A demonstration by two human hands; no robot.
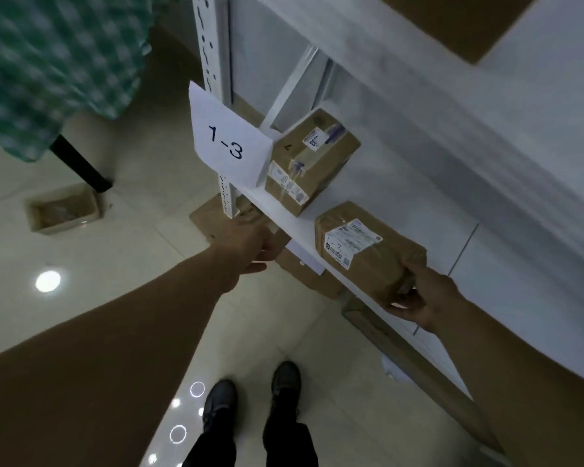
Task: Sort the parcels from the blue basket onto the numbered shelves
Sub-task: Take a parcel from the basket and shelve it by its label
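A brown wrapped parcel [368, 251] with a white label lies on the white shelf [297, 214] near its front edge. My right hand [418, 296] grips its near corner, thumb below and fingers on the side. Another taped cardboard parcel [309, 161] sits further back on the same shelf, beside a paper sign reading "1-3" [228, 143] fixed to the white upright [216, 79]. My left hand [250, 246] reaches under the shelf's front edge, fingers partly hidden, holding nothing that shows. The blue basket is out of view.
Cardboard boxes [304, 274] sit on a lower level beneath the shelf. A small open box [63, 210] stands on the glossy tiled floor at left, near a black table leg [81, 163] and a green checked cloth [48, 62]. My feet [250, 399] stand below.
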